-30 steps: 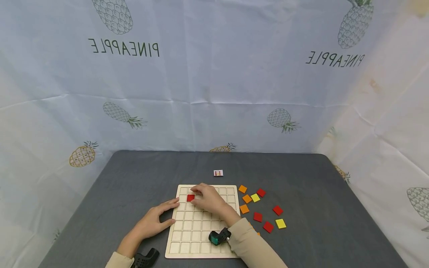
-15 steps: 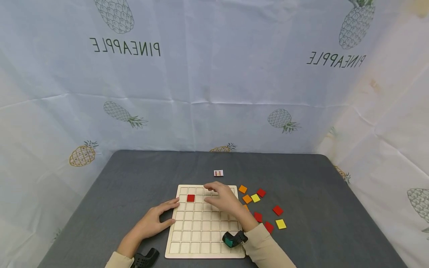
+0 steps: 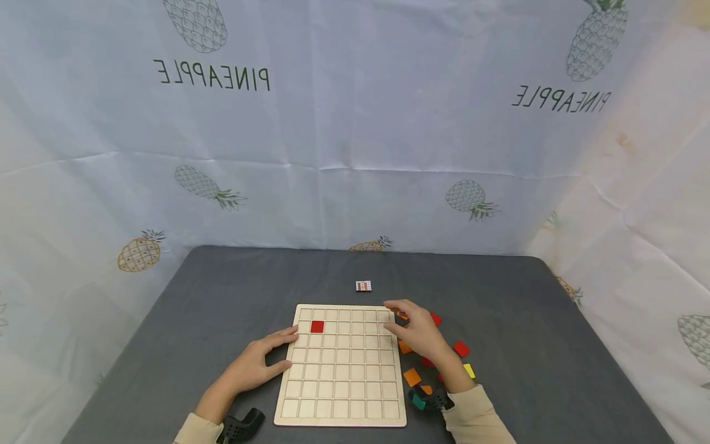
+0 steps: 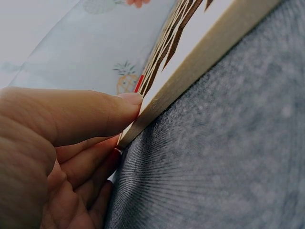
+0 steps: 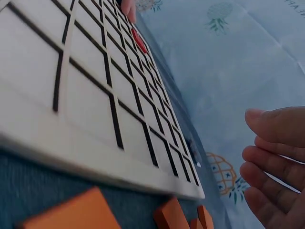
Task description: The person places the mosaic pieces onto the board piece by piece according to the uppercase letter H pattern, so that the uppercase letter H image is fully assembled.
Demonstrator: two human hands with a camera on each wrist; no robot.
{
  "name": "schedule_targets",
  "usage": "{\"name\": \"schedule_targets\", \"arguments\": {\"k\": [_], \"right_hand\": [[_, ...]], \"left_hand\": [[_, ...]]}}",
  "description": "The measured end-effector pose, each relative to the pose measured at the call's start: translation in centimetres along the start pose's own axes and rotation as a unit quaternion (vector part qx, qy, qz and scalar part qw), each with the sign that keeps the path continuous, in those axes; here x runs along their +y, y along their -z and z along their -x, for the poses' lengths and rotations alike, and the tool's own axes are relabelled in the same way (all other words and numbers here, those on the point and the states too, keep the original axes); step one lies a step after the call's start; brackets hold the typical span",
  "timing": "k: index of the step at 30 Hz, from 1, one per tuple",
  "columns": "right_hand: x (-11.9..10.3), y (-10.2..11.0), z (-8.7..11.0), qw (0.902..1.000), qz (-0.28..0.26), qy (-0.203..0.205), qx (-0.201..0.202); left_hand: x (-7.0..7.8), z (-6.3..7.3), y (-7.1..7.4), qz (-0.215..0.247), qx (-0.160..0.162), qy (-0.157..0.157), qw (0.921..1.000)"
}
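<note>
A pale wooden grid board [image 3: 341, 373] lies on the table, with one red square tile [image 3: 317, 327] in a cell of its second row, toward the left. My left hand [image 3: 253, 368] rests at the board's left edge, thumb and fingers spread apart; in the left wrist view its thumb [image 4: 95, 114] touches that edge. Over the board's upper right edge hovers my right hand [image 3: 420, 336], fingers loosely bent, with nothing between thumb and fingertips. Orange tiles [image 3: 412, 377] lie beneath and beside it, partly hidden by the hand and wrist.
Loose tiles lie right of the board, among them a red tile [image 3: 461, 349] and a yellow tile [image 3: 469, 370] partly behind the forearm. A small patterned card [image 3: 363, 286] lies beyond the board on the dark grey table [image 3: 266, 277]. A pineapple-print curtain [image 3: 388, 123] hangs behind.
My right hand has moved right from the red tile, across the board, to its right edge, leaving the tile in its cell. The left hand stays at the left edge.
</note>
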State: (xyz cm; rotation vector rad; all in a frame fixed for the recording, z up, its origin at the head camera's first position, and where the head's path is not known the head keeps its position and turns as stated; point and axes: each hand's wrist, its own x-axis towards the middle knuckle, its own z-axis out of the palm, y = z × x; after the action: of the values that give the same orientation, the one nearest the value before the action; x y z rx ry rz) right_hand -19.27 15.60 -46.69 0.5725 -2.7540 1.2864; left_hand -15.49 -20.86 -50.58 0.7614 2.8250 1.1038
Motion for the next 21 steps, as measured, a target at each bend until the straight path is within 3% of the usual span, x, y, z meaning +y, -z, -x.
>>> {"name": "schedule_targets", "arguments": {"k": [12,21], "right_hand": [[5.5,3.8,2.0,0.9971,0.05,-0.014,0.055],[8.0,5.0,2.5,0.9955,0.057,-0.071,0.025]], "left_hand": [[0.1,-0.1,-0.1,0.005,-0.004,0.006,1.0],[0.1,-0.1,-0.3,-0.004,0.002,0.007,1.0]]}}
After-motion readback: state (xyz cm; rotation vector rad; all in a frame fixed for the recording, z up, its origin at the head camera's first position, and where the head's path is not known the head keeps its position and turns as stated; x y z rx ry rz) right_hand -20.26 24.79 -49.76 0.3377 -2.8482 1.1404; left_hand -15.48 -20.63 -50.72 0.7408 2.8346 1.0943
